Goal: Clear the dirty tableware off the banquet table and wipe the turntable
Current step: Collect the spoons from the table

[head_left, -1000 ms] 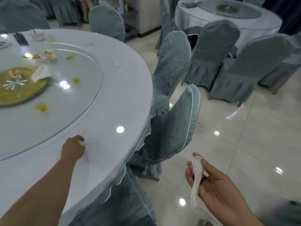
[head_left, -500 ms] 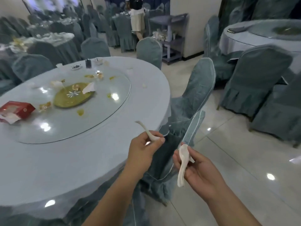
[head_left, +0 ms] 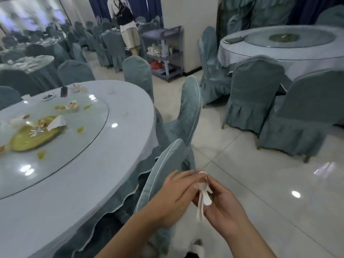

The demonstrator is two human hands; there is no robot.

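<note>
white spoons x2, pinched btwn left hand & right hand fingers, beside table

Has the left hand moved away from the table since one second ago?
Yes. The left hand was resting on the table near its edge; now it is off the table, over the chair, meeting the right hand at the spoons.

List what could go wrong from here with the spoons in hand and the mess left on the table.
1. Both hands, left hand and right hand, meet on the white spoons over the tiled floor; a loose grip during stacking could drop and break them.
2. Food scraps and a crumpled napkin remain on the turntable; wiping before clearing them would likely smear.
</note>
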